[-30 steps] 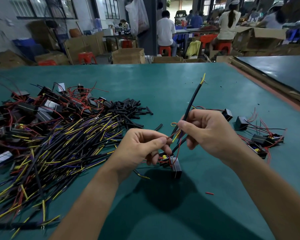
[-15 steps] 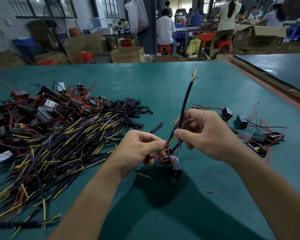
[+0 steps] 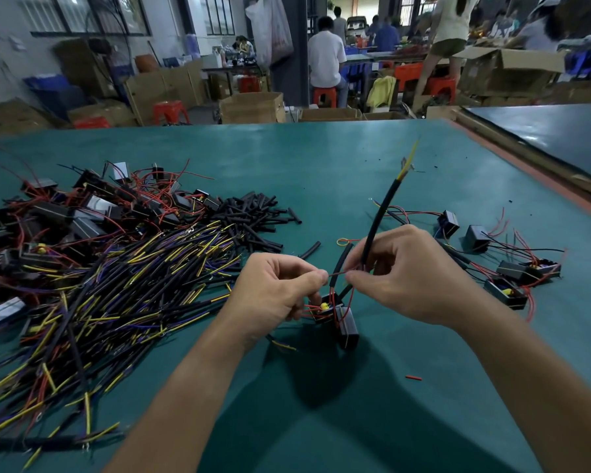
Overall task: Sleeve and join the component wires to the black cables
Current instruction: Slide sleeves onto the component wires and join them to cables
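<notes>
While left hand (image 3: 273,291) and right hand (image 3: 403,278) pinch the red wire (image 3: 336,274), right also clamping the black cable (image 3: 377,220), we're threading the sleeve (image 3: 342,259); joining's next, we reckon.

Cable heap (image 3: 93,302) blocks left; black components (image 3: 512,271) crowd right; open passage over table (image 3: 321,158) ahead.

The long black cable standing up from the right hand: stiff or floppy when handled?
Probably springy rather than limp: the black cable rises unsupported above the right hand in a gentle curve. Likely light, since a finger grip holds it up. Its thin yellow tip wires look easily bent.
</notes>
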Motion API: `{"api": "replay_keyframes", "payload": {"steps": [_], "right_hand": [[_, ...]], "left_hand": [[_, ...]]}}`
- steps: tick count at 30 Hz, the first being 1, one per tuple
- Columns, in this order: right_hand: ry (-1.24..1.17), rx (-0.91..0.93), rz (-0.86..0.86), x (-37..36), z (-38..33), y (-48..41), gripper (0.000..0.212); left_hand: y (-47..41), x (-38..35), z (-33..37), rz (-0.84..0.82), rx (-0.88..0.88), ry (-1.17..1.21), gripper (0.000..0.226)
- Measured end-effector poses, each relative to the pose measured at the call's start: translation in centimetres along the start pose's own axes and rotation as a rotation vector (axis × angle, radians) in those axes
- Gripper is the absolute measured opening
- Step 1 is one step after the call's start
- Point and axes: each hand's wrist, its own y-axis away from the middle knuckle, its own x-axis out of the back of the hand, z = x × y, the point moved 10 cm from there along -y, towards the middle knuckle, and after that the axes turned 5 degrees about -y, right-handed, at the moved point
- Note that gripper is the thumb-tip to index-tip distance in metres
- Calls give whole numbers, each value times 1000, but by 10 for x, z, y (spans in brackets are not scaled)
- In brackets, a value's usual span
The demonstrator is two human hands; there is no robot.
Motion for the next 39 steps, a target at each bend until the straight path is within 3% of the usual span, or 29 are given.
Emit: {"api": "replay_keyframes", "payload": {"steps": [5, 10, 13, 15, 18, 20, 30, 39], "right_hand": [[15, 29, 72, 8, -5, -1, 14], [-269, -55, -1, -2, 2, -1, 11], [-345, -69, 56, 3, 5, -3, 14], [-340, -76, 127, 10, 9, -5, 15], [-274, -78, 237, 23, 16, -7, 17], [-246, -61, 283, 30, 18, -7, 19], [-214, -44, 389, 41, 24, -5, 22], [-236, -57, 342, 34, 31, -8, 16]], "left_hand": [[0, 1, 2, 12, -30, 16, 16], [-3, 3, 2, 56, -74, 0, 18], [-2, 0, 5, 81, -121, -10, 16], [-2, -1, 5, 127, -140, -26, 6], [-6, -3, -1, 156, -143, -145, 35], [-7, -10, -4, 120, -138, -197, 42], [-8, -10, -12, 175, -127, -285, 23], [-6, -16, -9, 2, -121, -333, 25]]}}
